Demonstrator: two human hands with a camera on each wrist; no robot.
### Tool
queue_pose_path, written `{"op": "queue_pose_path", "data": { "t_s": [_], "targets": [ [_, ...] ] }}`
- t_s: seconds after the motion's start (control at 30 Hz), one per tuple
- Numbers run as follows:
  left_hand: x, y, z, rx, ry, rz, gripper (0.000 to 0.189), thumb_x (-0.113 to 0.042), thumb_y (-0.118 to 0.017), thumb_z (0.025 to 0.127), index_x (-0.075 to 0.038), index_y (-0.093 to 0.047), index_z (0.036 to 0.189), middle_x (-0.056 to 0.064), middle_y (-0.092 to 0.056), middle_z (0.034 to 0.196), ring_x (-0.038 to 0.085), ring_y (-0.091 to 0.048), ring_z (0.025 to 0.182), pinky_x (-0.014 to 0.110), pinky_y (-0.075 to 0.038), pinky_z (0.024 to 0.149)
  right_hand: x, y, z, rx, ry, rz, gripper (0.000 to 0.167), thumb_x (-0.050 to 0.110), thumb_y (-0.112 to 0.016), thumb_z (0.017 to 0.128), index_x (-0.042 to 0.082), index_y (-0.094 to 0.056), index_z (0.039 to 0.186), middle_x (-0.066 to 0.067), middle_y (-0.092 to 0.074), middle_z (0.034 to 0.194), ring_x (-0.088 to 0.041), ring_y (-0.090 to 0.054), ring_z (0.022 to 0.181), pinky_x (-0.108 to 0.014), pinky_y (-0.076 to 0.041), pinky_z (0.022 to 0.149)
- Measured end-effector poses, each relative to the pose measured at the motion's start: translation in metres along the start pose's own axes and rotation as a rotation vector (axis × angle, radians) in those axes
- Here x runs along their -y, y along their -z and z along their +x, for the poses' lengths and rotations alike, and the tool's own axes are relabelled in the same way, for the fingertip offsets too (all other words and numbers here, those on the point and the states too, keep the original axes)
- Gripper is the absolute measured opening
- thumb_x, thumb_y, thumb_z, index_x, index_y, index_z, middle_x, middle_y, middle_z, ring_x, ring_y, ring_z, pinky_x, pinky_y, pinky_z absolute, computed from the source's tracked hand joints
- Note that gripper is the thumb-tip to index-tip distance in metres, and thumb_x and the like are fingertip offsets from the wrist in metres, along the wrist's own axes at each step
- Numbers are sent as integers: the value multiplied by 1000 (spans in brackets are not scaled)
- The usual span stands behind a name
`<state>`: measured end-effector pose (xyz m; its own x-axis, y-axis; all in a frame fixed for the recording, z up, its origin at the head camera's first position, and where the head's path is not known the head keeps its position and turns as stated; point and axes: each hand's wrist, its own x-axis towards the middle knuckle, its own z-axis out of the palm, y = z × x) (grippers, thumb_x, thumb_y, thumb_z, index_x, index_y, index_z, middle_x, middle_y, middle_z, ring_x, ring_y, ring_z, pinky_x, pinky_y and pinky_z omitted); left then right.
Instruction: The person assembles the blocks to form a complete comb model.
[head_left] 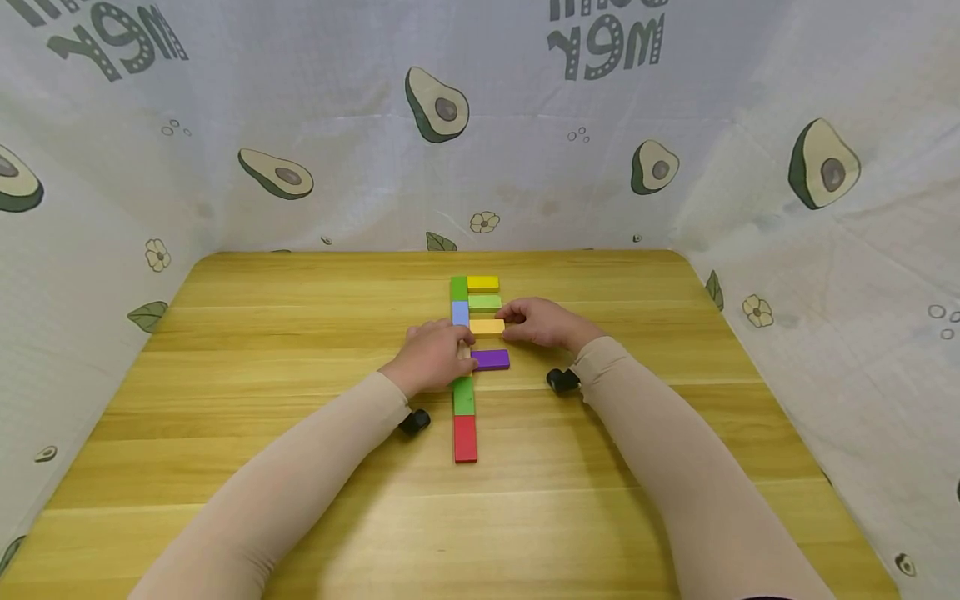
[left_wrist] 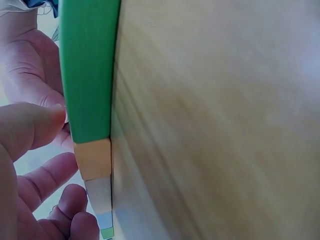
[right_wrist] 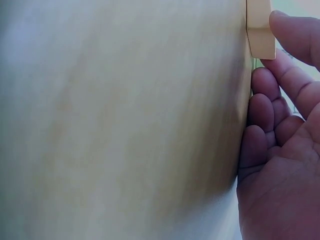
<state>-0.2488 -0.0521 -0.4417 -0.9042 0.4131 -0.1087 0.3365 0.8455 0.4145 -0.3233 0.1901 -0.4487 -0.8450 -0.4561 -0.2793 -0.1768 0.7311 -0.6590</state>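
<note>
Flat coloured blocks lie in a column on the wooden table, with several more branching off its right side. My left hand [head_left: 433, 357] rests over the column's middle, hiding part of it. Its thumb [left_wrist: 35, 125] is right at the edge of a green block [left_wrist: 90, 70], and its other fingers are loosely bent. On the right, my right hand [head_left: 546, 323] pinches the outer end of a light orange block [head_left: 487, 328] between thumb and index finger. That block's inner end meets the column. A purple block [head_left: 491, 360] lies just below, close to the left thumb.
Up the column are a blue block [head_left: 460, 314] and a dark green one [head_left: 459, 288]; a red block [head_left: 465, 438] ends it nearest me. Yellow [head_left: 483, 283] and light green [head_left: 484, 304] blocks branch off the top. A printed cloth [head_left: 525, 167] surrounds the wooden table [head_left: 300, 292].
</note>
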Motion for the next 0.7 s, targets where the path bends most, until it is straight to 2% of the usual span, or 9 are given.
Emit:
{"op": "queue_pose_path", "data": {
  "t_s": [0.43,0.7],
  "targets": [
    [4,4,-1,-5,-8,-33,40,-41,-69,99,-21,-67,133,1,-65,129,28,-58,125,50,-36,107,0,1,-1,2,11,-6,44,21,-71,99,4,-64,139,-16,-67,136,-31,-60,125,-49,-45,117],
    [5,6,-3,-15,-9,-44,39,-39,-70,99,-20,-68,133,3,-65,134,28,-57,130,51,-36,108,2,1,-2,3,-2,7,44,21,-72,99,5,-63,139,-15,-67,135,-30,-59,125,-49,-44,117]
  ]
}}
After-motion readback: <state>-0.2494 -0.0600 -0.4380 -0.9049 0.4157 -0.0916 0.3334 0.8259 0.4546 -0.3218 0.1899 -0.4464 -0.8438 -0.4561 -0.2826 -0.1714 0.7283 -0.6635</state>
